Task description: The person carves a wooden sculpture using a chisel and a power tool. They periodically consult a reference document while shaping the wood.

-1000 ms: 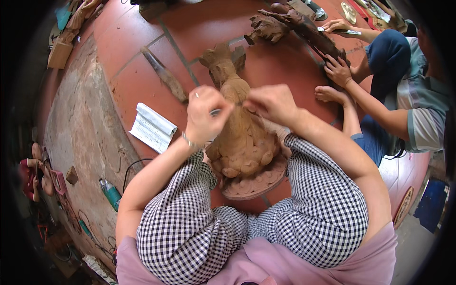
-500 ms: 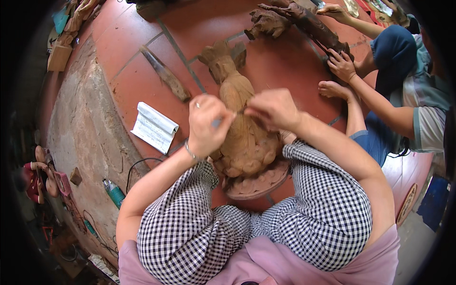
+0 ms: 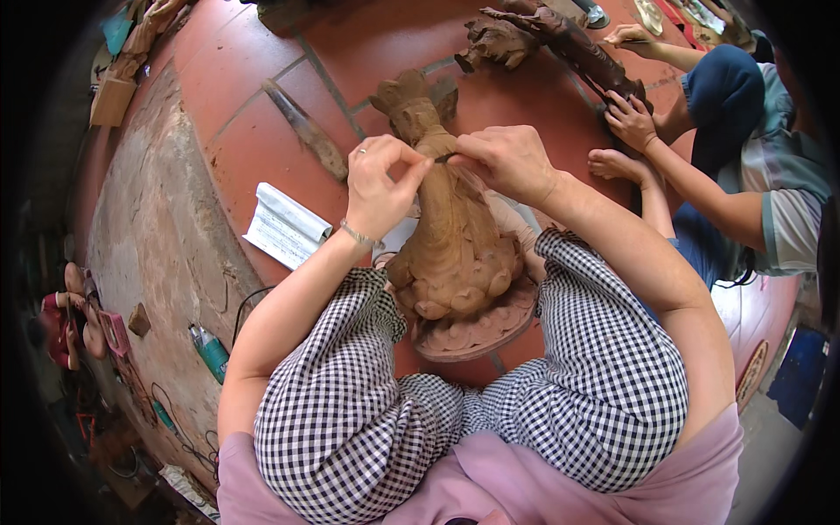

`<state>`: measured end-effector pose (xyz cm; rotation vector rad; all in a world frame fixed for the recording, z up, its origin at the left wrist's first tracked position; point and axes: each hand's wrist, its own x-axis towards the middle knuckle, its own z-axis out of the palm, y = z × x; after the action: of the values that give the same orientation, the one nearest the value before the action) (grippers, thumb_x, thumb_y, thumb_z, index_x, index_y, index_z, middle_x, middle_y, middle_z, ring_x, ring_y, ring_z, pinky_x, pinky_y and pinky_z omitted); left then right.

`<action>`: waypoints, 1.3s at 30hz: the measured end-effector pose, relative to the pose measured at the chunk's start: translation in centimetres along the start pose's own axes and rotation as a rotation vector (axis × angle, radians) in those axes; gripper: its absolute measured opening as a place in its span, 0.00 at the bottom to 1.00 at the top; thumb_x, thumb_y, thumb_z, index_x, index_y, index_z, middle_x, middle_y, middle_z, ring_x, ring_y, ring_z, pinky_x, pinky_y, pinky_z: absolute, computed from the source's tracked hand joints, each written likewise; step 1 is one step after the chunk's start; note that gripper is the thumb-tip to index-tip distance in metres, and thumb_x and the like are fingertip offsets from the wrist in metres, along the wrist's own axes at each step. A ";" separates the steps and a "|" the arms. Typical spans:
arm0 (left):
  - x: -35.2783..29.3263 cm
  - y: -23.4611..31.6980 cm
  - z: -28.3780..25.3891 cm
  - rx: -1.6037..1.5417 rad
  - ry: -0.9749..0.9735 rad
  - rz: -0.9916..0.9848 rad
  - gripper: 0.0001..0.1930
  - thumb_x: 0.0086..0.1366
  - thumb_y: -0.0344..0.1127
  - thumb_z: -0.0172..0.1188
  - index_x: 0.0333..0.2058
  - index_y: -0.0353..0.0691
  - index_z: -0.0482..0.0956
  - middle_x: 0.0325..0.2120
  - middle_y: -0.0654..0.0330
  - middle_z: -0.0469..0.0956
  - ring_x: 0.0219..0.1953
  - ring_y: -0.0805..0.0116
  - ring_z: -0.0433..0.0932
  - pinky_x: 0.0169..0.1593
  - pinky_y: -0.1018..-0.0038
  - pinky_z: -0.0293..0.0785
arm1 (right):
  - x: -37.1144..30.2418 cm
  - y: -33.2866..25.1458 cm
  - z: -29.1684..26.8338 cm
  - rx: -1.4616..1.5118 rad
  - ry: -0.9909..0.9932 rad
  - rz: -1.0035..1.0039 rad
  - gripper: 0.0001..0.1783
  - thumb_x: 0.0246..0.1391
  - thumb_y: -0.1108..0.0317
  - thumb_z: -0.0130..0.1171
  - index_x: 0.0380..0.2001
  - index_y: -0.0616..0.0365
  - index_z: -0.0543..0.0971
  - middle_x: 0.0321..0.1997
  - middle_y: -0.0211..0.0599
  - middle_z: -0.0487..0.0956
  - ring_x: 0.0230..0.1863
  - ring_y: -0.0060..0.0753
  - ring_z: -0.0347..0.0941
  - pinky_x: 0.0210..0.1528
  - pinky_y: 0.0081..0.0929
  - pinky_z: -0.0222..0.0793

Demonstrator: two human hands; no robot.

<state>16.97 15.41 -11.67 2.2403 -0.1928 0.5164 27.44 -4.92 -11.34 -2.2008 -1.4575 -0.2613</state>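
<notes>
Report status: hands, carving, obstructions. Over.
Left hand, right hand: pinching small dark piece. Brown carving: base between legs. In the way: hands, partly hiding its upper part.

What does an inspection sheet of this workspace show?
Surface: reddish tiled floor; rough grey slab at left.
Job's things: brown carved wooden statue between the person's legs; thin dark strip, material unclear.
Clutter: creased white paper sheet; long tapered brown-and-dark piece; green cylindrical tool.
Hands: left hand and right hand pinch the strip over the statue.
Cables: thin black cable near the green tool.
Surroundings: co-worker at right, one hand on a dark brown carved wooden piece.
</notes>
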 end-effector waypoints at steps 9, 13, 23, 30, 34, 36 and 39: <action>-0.7 1.3 -0.7 -0.052 -0.023 -0.019 0.06 0.52 0.25 0.68 0.23 0.39 0.78 0.22 0.59 0.74 0.31 0.60 0.73 0.42 0.64 0.66 | 1.4 -2.3 -2.2 0.002 -0.090 -0.040 0.11 0.49 0.59 0.65 0.22 0.49 0.75 0.18 0.29 0.74 0.22 0.34 0.75 0.21 0.32 0.68; -0.3 0.3 -0.5 -0.056 0.014 -0.005 0.06 0.52 0.25 0.67 0.24 0.37 0.78 0.23 0.59 0.74 0.31 0.59 0.73 0.39 0.65 0.66 | 1.8 -1.5 -1.7 -0.060 -0.086 -0.003 0.10 0.51 0.57 0.63 0.24 0.47 0.75 0.20 0.29 0.77 0.24 0.35 0.77 0.21 0.35 0.69; -6.2 -0.2 -0.5 -0.075 -0.202 -0.060 0.08 0.50 0.26 0.70 0.23 0.39 0.78 0.26 0.62 0.75 0.36 0.62 0.75 0.52 0.64 0.65 | -3.0 -2.3 0.0 0.017 -0.184 -0.148 0.13 0.52 0.55 0.62 0.24 0.48 0.74 0.19 0.27 0.76 0.23 0.31 0.77 0.20 0.31 0.70; -3.3 0.7 -0.3 -0.084 -0.056 0.040 0.08 0.51 0.25 0.69 0.24 0.38 0.77 0.24 0.61 0.74 0.34 0.60 0.75 0.50 0.63 0.66 | 0.1 -3.0 -1.8 0.003 -0.178 -0.119 0.12 0.53 0.54 0.61 0.24 0.48 0.75 0.20 0.27 0.77 0.23 0.32 0.77 0.20 0.32 0.69; -2.6 0.3 0.0 -0.090 -0.010 -0.006 0.08 0.50 0.24 0.69 0.24 0.38 0.76 0.24 0.60 0.74 0.34 0.59 0.75 0.49 0.63 0.66 | 0.5 -2.4 -1.7 -0.012 -0.191 -0.038 0.12 0.54 0.54 0.60 0.25 0.48 0.75 0.21 0.26 0.78 0.24 0.33 0.78 0.20 0.33 0.69; -3.2 0.2 -0.1 -0.114 -0.041 0.002 0.09 0.49 0.24 0.70 0.24 0.37 0.76 0.25 0.60 0.74 0.34 0.59 0.75 0.49 0.64 0.66 | -0.1 -2.5 -1.5 -0.006 -0.227 -0.082 0.13 0.54 0.53 0.60 0.25 0.49 0.75 0.21 0.27 0.78 0.24 0.33 0.78 0.21 0.33 0.69; -4.6 0.4 -0.3 -0.140 -0.118 0.029 0.09 0.49 0.24 0.70 0.24 0.37 0.76 0.26 0.60 0.74 0.36 0.59 0.75 0.49 0.64 0.66 | -1.2 -3.1 -1.4 0.033 -0.300 -0.150 0.13 0.53 0.54 0.61 0.24 0.49 0.75 0.19 0.29 0.77 0.24 0.34 0.78 0.20 0.33 0.70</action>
<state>12.60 15.18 -13.16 2.1346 -0.3127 0.3739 24.28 -5.61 -9.72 -2.1763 -1.7762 0.0470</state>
